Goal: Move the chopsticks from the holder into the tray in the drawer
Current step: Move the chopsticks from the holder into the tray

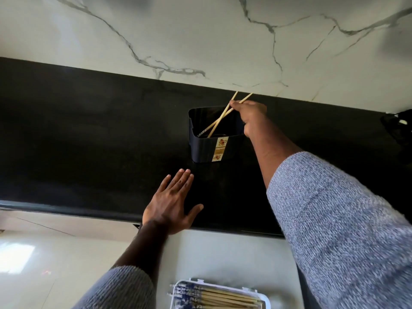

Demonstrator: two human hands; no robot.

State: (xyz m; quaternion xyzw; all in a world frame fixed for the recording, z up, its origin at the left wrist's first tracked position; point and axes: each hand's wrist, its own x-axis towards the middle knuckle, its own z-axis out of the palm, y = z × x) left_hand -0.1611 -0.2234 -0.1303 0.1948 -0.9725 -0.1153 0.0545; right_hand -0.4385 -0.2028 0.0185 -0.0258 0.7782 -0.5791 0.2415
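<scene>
**Right hand on two crossed chopsticks at the holder**

From my remote seat I see the black counter (89, 134) running as a wide band across the middle of the frame, its front edge slanting from the left side down toward lower centre, its back edge meeting the veined marble wall (200, 36) above. To the left of the holder (205, 148) the counter surface offers broad open room; on the right my grey sleeve (334, 219) fills most of the space. A dark object at the far right edge is too blurred for me to identify.

The holder, a dark open-topped bin with a small label on its front face, stands upright on the counter just right of centre, near the back edge. Two chopsticks (219, 120) sit in it, crossing each other in an X. Their long axes run diagonally, lower ends down at the holder's lower left, upper ends pointing to the upper right, past the rim and over the wall line.

My right hand (248, 115) pinches both sticks near their upper ends. My left hand (172, 205) lies flat and relaxed on the counter in front of the holder, fingers spread, not touching it.

At the bottom centre, the white tray (264, 301) holds more chopsticks (223, 297) lying side by side, long axes running left to right.
</scene>
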